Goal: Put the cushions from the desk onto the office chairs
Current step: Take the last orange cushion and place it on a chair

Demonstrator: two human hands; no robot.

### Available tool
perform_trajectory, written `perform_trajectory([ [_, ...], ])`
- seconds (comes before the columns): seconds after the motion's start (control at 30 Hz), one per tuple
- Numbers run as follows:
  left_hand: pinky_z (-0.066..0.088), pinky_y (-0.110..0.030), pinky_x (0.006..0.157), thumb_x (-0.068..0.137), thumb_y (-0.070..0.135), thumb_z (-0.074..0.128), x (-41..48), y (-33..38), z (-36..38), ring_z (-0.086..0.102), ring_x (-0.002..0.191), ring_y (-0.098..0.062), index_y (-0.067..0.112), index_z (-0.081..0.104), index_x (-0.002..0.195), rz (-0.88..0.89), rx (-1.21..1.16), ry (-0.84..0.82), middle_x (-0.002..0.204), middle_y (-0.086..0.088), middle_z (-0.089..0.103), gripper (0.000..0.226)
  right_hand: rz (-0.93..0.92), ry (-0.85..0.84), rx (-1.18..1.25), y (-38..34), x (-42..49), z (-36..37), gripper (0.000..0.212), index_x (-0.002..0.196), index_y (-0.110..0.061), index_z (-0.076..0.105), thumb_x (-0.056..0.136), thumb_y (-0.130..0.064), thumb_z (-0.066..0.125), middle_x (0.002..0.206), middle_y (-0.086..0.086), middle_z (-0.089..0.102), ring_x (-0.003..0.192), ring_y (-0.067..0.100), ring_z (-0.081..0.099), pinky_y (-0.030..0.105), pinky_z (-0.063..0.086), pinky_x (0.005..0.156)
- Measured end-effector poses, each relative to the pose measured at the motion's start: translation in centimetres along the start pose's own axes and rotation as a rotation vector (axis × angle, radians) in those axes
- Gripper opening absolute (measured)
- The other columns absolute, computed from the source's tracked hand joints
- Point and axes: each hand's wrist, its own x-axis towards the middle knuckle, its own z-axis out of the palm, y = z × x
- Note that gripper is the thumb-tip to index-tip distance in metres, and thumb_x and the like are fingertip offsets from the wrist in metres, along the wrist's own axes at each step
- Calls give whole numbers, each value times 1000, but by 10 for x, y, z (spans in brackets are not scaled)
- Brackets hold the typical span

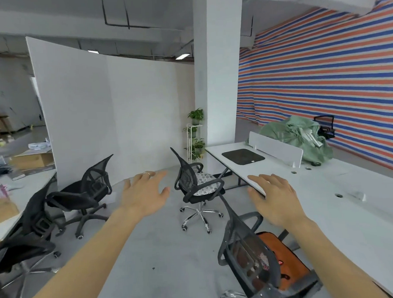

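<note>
Black and flat, a dark cushion lies on the white desk at one o'clock, just before a low white divider; a grey-and-white patterned cushion sits on the seat of the mesh chair at twelve o'clock, near the desk's corner; an orange cushion fills the seat of the nearest chair at five o'clock, tucked against the desk's edge. Both arms reach forward, bare; the left hand, a ring on one finger, is spread flat in the air and holds nothing; the right hand, fingers likewise straight and apart, hangs over the desk's near edge, contact not discernible. Two more black chairs stand at nine o'clock beside a cluttered table; a white pillar rises at twelve, a plant stand at its foot; a green sack rests at two o'clock before a striped tarpaulin.
</note>
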Motion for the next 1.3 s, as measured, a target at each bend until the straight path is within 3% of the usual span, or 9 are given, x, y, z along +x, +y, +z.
perform_trajectory([
  [0.57,22,-48,117,97,56,36,421,-62,160,29,145,-23,44,27,153,-44,25,-60,157,4,35,58,2,-107,-36,51,386,236,46,145,-38,53,99,-48,49,148,-9,52,143,28,34,51,30,117],
  [0.8,22,-51,117,97,56,38,609,-84,260,30,145,-24,44,29,152,56,-15,-140,155,5,39,57,159,-162,-106,98,521,343,48,147,-46,45,99,-52,46,154,-10,45,148,24,26,47,24,120],
  [1.07,25,-58,116,98,52,40,797,-23,358,34,144,-27,41,31,152,318,-64,-320,156,3,41,56,428,-148,-163,166,616,402,49,149,-45,44,102,-53,43,157,-7,43,150,25,22,45,22,122],
  [1.3,36,-46,109,97,52,40,905,87,466,43,138,-24,38,36,151,562,-38,-411,151,6,47,56,663,-154,-125,263,660,450,49,151,-45,41,103,-53,40,159,-8,40,152,24,19,45,20,123],
])
